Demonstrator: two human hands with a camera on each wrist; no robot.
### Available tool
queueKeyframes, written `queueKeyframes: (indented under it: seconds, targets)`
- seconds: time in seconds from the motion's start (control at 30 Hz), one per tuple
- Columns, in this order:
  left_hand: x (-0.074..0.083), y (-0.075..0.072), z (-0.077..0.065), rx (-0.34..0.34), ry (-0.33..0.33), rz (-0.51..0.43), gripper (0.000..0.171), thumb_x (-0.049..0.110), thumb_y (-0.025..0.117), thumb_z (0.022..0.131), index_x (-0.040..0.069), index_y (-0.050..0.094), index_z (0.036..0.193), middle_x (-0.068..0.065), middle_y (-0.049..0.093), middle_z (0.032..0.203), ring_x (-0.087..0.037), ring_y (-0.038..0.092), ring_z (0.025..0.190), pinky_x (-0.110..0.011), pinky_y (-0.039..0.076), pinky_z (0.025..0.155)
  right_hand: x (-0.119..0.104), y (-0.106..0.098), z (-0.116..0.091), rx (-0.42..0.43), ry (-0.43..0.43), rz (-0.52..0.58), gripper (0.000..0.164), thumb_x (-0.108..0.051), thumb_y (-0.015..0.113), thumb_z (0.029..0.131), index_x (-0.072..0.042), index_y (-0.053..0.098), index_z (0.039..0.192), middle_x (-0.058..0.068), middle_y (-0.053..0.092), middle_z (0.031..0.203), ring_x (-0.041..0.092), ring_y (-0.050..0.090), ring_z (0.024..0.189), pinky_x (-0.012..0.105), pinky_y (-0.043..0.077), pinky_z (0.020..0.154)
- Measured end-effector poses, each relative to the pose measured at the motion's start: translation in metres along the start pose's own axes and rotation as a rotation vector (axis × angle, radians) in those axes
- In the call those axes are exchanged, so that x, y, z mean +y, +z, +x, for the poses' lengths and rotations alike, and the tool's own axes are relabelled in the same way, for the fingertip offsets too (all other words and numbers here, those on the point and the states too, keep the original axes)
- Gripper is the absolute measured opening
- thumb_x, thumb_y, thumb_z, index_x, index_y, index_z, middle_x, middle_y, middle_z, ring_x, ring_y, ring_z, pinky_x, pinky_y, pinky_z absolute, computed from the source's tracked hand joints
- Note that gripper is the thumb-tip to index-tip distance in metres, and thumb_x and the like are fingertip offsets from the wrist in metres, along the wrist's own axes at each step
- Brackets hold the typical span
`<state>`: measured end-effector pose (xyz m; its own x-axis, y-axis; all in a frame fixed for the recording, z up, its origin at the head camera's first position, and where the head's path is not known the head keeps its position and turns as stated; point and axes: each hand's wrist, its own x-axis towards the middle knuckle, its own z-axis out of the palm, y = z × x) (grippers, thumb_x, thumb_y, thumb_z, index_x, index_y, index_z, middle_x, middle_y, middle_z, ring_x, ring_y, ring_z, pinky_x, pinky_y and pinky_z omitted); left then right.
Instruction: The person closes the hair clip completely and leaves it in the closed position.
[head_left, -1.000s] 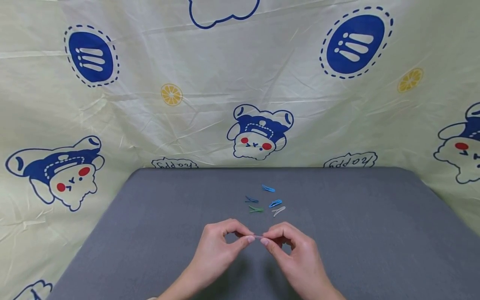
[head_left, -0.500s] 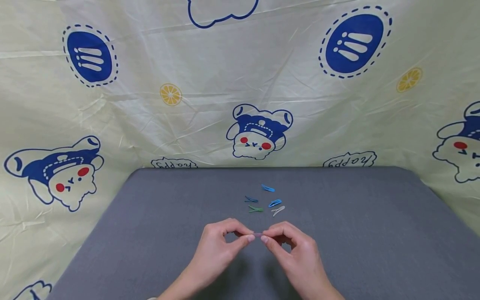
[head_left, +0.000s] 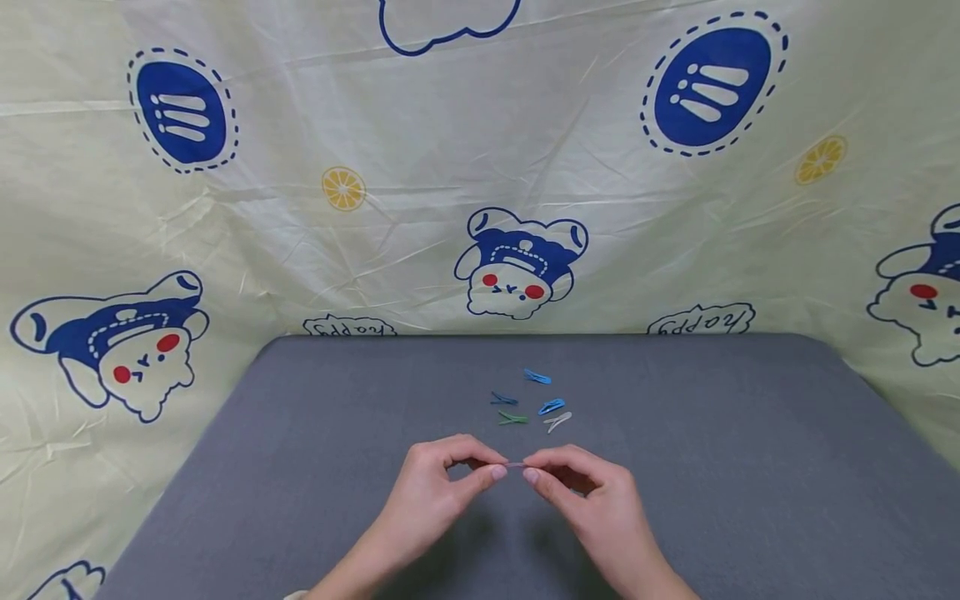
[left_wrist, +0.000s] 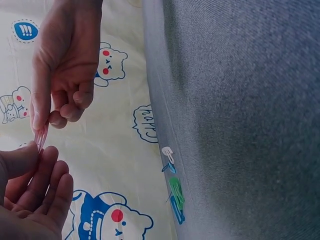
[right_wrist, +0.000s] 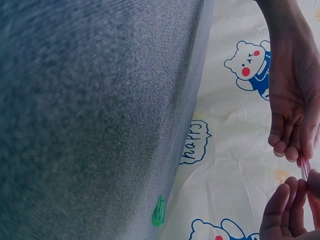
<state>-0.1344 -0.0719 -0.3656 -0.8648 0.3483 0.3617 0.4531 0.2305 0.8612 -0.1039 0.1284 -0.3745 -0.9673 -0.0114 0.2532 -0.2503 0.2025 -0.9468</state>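
In the head view a small pink snap hair clip (head_left: 516, 465) stretches between my two hands above the table. My left hand (head_left: 429, 492) pinches one end between thumb and index finger, and my right hand (head_left: 600, 504) pinches the other end the same way. Both wrist views show the pink clip's slim shape between the fingertips, its ends covered by them. Beyond the hands, open hair clips lie on the grey cloth: a green clip (head_left: 513, 418), a white clip (head_left: 558, 422), a dark blue clip (head_left: 503, 399) and two brighter blue clips, one nearer (head_left: 552, 407), one farther (head_left: 537, 377).
A grey cloth-covered table (head_left: 300, 450) spreads under the hands. Behind it and at its sides hangs a pale curtain (head_left: 420, 125) printed with bears, blue ovals and orange slices.
Both hands have risen slightly with the pink hair clip, and it sits a little higher in the head view. Both pinches are kept. The clips on the table have not moved.
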Motion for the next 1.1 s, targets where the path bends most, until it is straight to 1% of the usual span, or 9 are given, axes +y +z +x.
queueKeyframes:
  seconds: [0.23, 0.33, 0.43, 0.53, 0.6, 0.7, 0.83, 0.97, 1.1]
  targets:
    - [-0.002, -0.002, 0.001, -0.024, -0.035, 0.023, 0.010, 0.020, 0.075, 0.089, 0.029, 0.076, 0.091, 0.017, 0.070, 0.087, -0.009, 0.063, 0.085, -0.030, 0.050, 0.079, 0.002, -0.002, 0.003, -0.043, 0.019, 0.070, 0.014, -0.022, 0.076, 0.087, -0.014, 0.075, 0.098, 0.005, 0.071, 0.092, 0.024, 0.066, 0.083, 0.032, 0.055, 0.073]
    - [-0.004, -0.003, 0.002, -0.033, -0.047, 0.034, 0.008, 0.021, 0.075, 0.089, 0.029, 0.076, 0.092, 0.017, 0.069, 0.086, -0.009, 0.063, 0.085, -0.030, 0.050, 0.079, 0.003, -0.003, 0.005, -0.051, 0.009, 0.079, 0.013, -0.021, 0.075, 0.088, -0.014, 0.076, 0.098, 0.007, 0.071, 0.092, 0.024, 0.065, 0.082, 0.032, 0.055, 0.072]
    - [-0.006, -0.004, 0.003, -0.047, -0.062, 0.035, 0.008, 0.019, 0.075, 0.089, 0.026, 0.076, 0.093, 0.016, 0.070, 0.086, -0.009, 0.064, 0.084, -0.030, 0.051, 0.081, 0.005, -0.003, 0.007, -0.062, -0.009, 0.073, 0.012, -0.022, 0.074, 0.089, -0.016, 0.076, 0.099, 0.008, 0.070, 0.094, 0.023, 0.065, 0.082, 0.031, 0.054, 0.072]
    - [-0.008, -0.005, 0.004, -0.067, -0.086, 0.039, 0.006, 0.019, 0.075, 0.089, 0.023, 0.076, 0.094, 0.015, 0.070, 0.086, -0.010, 0.064, 0.084, -0.031, 0.052, 0.082, 0.007, -0.003, 0.009, -0.083, -0.016, 0.084, 0.013, -0.021, 0.075, 0.088, -0.015, 0.075, 0.099, 0.010, 0.070, 0.096, 0.024, 0.065, 0.085, 0.032, 0.055, 0.075]
    - [-0.010, -0.007, 0.004, -0.077, -0.103, 0.049, 0.006, 0.019, 0.074, 0.089, 0.022, 0.075, 0.094, 0.014, 0.069, 0.086, -0.009, 0.064, 0.084, -0.031, 0.052, 0.082, 0.008, -0.002, 0.012, -0.105, 0.007, 0.098, 0.014, -0.021, 0.076, 0.088, -0.014, 0.075, 0.100, 0.012, 0.070, 0.098, 0.025, 0.066, 0.086, 0.032, 0.055, 0.077]
    - [-0.013, -0.009, 0.005, -0.079, -0.108, 0.066, 0.006, 0.018, 0.075, 0.089, 0.021, 0.075, 0.094, 0.014, 0.069, 0.086, -0.009, 0.063, 0.084, -0.032, 0.052, 0.082, 0.010, -0.002, 0.016, -0.139, 0.046, 0.114, 0.015, -0.020, 0.078, 0.086, -0.013, 0.075, 0.099, 0.013, 0.070, 0.099, 0.025, 0.067, 0.088, 0.033, 0.055, 0.080]
    - [-0.017, -0.012, 0.007, -0.075, -0.083, 0.085, 0.008, 0.015, 0.075, 0.088, 0.020, 0.075, 0.093, 0.015, 0.069, 0.086, -0.009, 0.063, 0.083, -0.031, 0.052, 0.081, 0.011, 0.000, 0.022, -0.167, 0.057, 0.087, 0.015, -0.018, 0.079, 0.085, -0.013, 0.074, 0.098, 0.008, 0.071, 0.096, 0.025, 0.068, 0.087, 0.033, 0.056, 0.079]
    - [-0.020, -0.015, 0.008, -0.072, -0.067, 0.115, 0.010, 0.013, 0.076, 0.088, 0.021, 0.075, 0.093, 0.017, 0.068, 0.086, -0.008, 0.063, 0.083, -0.034, 0.053, 0.081, 0.011, 0.001, 0.027, -0.198, 0.059, 0.016, 0.018, -0.018, 0.079, 0.085, -0.015, 0.074, 0.101, 0.003, 0.070, 0.092, 0.023, 0.067, 0.082, 0.031, 0.056, 0.074]
    - [-0.022, -0.018, 0.009, -0.070, -0.053, 0.164, 0.009, 0.013, 0.075, 0.088, 0.020, 0.075, 0.095, 0.018, 0.067, 0.087, -0.007, 0.062, 0.083, -0.036, 0.053, 0.079, 0.010, 0.001, 0.033, -0.252, 0.051, -0.059, 0.019, -0.022, 0.079, 0.085, -0.014, 0.074, 0.102, 0.002, 0.069, 0.091, 0.021, 0.066, 0.080, 0.030, 0.056, 0.072]
